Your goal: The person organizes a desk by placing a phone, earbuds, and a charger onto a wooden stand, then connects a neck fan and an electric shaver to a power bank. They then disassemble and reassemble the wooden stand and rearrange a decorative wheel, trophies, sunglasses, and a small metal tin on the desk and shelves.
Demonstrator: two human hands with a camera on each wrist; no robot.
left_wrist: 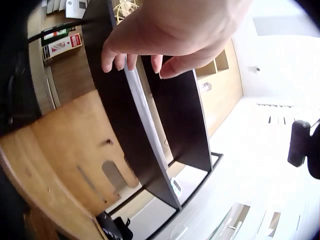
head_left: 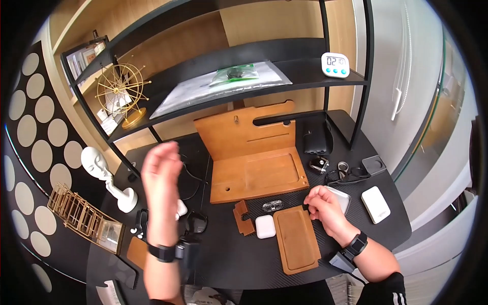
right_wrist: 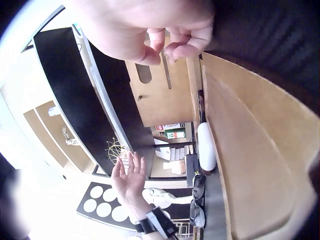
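My left hand (head_left: pixel 161 170) is raised above the left side of the desk, fingers loosely bent and holding nothing; the left wrist view shows the same hand (left_wrist: pixel 175 35) in front of the shelf. Over the upper right corner of a flat wooden tray (head_left: pixel 296 239) is my right hand (head_left: pixel 328 211). Its fingers (right_wrist: pixel 187 45) are loosely curled, with no object visible between them; contact with the tray cannot be told. Left of the tray lie a white case (head_left: pixel 265 226) and a notched brown wooden piece (head_left: pixel 244 218). Behind them stands a wooden organizer (head_left: pixel 254 175) with an upright back panel.
A black shelf (head_left: pixel 305 66) spans the back, holding a plastic bag (head_left: pixel 218 84) and a timer (head_left: pixel 335 65). On the right are a white power bank (head_left: pixel 375 205), cables and a black pouch (head_left: pixel 317 137). Sunglasses (head_left: pixel 196 222) and a white bust (head_left: pixel 109 178) are at left.
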